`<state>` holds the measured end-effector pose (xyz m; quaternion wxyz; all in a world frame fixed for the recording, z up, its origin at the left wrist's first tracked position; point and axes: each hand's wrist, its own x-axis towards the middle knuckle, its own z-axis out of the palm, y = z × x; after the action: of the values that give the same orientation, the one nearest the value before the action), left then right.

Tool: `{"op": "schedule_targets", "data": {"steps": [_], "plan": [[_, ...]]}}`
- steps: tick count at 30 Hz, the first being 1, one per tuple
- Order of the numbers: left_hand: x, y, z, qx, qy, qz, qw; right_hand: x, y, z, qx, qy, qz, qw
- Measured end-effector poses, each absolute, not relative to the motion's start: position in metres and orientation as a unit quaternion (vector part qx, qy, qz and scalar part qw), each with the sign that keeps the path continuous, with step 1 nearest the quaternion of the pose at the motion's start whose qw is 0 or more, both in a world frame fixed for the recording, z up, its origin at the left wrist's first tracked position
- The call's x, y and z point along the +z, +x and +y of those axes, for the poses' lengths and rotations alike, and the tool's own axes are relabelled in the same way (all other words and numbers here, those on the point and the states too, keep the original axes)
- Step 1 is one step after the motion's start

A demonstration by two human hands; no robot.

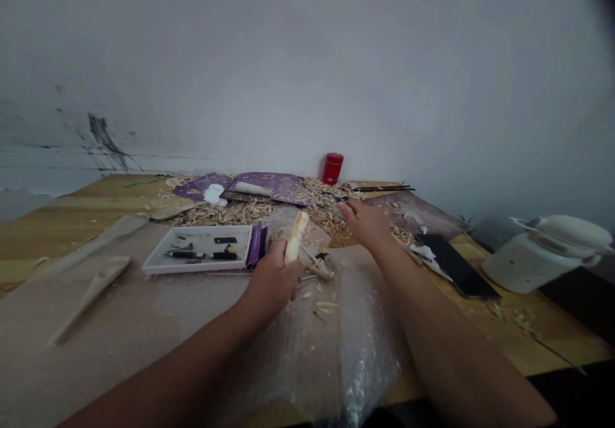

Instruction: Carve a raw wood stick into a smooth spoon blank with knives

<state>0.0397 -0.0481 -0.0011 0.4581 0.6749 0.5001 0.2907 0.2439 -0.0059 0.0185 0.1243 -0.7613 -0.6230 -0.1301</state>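
The left forearm (192,364) is bare, a slim, smooth shape that narrows toward the bare left hand (275,271); the right forearm (446,335) is bare as well, tapering likewise to the bare right hand (369,225).

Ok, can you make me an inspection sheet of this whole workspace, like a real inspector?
Surface: wooden table, partly covered by plastic sheeting.
Job's things: pale wooden stick in the left hand.
Clutter: wood shavings and purple sheets at the back; wooden spoon on the left; white tray of small items; black slab on the right.
Hands: left hand closed around the stick; right hand at the shavings, its grip too small to make out.
Cables: none certain; thin green strand at the back left.
Surroundings: pale wall with dark marks on the left; red canister by the wall; white pot on the right.
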Motion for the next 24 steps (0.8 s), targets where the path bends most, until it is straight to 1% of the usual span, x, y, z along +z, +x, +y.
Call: {"op": "schedule_targets", "data": {"steps": [3, 6, 10, 15, 20, 24], "plan": [[-0.003, 0.037, -0.039, 0.307, 0.657, 0.477, 0.498, 0.021, 0.226, -0.015, -0.131, -0.712, -0.678, 0.128], [-0.005, 0.036, -0.033, 0.313, 0.643, 0.464, 0.524, 0.021, 0.210, -0.022, -0.118, -0.670, -0.724, 0.110], [-0.006, 0.035, -0.031, 0.311, 0.653, 0.447, 0.525, 0.017, 0.206, -0.024, -0.111, -0.645, -0.752, 0.084], [-0.004, 0.032, -0.029, 0.277, 0.668, 0.451, 0.523, 0.016, 0.204, -0.027, -0.113, -0.614, -0.776, 0.086], [-0.004, 0.030, -0.027, 0.323, 0.657, 0.457, 0.505, 0.019, 0.196, -0.035, -0.103, -0.586, -0.800, 0.083], [0.000, 0.030, -0.029, 0.329, 0.648, 0.447, 0.522, 0.017, 0.193, -0.035, -0.105, -0.582, -0.802, 0.088]]}}
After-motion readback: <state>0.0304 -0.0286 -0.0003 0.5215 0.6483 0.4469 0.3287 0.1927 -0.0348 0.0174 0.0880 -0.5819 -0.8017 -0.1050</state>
